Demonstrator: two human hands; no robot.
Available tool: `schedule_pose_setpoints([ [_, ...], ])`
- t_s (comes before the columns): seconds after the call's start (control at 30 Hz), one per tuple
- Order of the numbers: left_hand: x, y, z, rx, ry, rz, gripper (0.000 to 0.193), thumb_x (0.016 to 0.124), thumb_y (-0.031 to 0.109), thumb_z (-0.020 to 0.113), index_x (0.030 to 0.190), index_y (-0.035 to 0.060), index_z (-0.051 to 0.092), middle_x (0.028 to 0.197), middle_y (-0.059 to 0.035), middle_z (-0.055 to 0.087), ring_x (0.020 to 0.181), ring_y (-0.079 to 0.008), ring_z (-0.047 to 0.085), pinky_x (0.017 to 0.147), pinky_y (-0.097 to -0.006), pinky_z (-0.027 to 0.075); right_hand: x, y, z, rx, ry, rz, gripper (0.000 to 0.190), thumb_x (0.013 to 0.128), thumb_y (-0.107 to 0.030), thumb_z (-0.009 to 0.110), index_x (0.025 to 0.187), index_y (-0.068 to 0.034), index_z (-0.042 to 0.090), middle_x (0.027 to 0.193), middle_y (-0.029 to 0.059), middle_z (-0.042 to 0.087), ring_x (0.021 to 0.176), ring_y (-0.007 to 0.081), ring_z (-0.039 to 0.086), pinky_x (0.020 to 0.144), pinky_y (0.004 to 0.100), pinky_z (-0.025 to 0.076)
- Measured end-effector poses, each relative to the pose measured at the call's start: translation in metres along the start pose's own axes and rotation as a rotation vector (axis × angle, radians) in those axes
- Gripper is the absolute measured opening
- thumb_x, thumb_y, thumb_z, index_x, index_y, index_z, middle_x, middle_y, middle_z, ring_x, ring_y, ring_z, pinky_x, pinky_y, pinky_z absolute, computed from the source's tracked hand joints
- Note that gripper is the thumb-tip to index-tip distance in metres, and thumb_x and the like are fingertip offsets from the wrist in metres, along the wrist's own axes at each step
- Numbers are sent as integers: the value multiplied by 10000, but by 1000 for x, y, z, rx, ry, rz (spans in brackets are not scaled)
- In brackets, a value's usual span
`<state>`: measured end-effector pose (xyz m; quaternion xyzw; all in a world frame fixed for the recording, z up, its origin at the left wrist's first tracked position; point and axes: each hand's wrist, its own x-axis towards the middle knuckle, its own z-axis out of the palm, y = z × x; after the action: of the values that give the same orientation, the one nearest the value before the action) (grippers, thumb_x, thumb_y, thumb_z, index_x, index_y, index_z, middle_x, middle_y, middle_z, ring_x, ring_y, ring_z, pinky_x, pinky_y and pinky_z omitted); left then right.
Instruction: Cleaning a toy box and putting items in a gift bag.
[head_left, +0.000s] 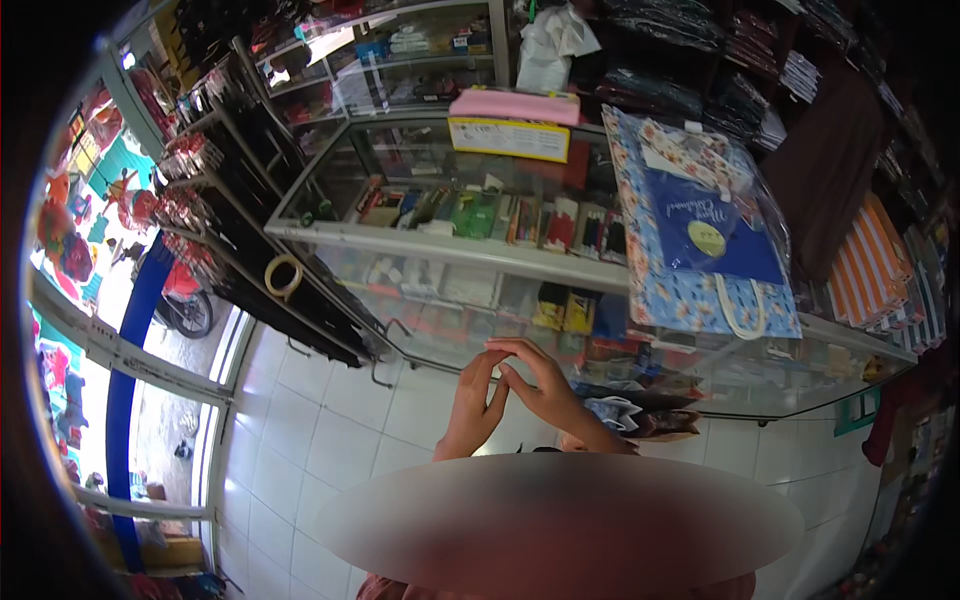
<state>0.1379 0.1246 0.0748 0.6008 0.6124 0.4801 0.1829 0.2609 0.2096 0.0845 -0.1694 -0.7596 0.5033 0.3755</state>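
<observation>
My left hand (474, 405) and my right hand (541, 381) are raised in front of me, fingertips meeting so that the two form a peak. Neither holds an object. Beyond them stands a glass display counter (450, 244) with packed small goods inside. On its top at the right lies a blue floral paper bag (649, 296) with white handles, under a dark blue printed packet (686, 217) in clear plastic. A pink and yellow box (510, 139) rests on the counter's back part.
At the left, a metal rack (247, 217) carries hanging dark items, with a roll of tape (283, 276) on it. A glass door frame (161, 382) stands beyond. Orange striped boxes (870, 262) are stacked at the right. Paper bags (660, 420) stand low by the counter.
</observation>
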Motion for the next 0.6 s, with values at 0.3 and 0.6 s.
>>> schedule_pose_setpoints([
  [0.3,122,-17,-94,145,-14,263,341,883,68,605,1218,36,552,1294,-162,529,1269,-352,452,1044,-435,356,95,-49,-45,-397,-302,-32,525,921,-115,570,1404,-70,370,1402,203,374,1296,359,417,1050,406,374],
  [0.6,230,-5,-153,373,-125,479,357,874,116,618,1222,57,561,1309,-137,525,1269,-331,456,1080,-479,315,231,-59,-100,-904,-431,-116,658,861,-189,655,1398,1,326,1402,262,360,1296,407,395,1061,452,357],
])
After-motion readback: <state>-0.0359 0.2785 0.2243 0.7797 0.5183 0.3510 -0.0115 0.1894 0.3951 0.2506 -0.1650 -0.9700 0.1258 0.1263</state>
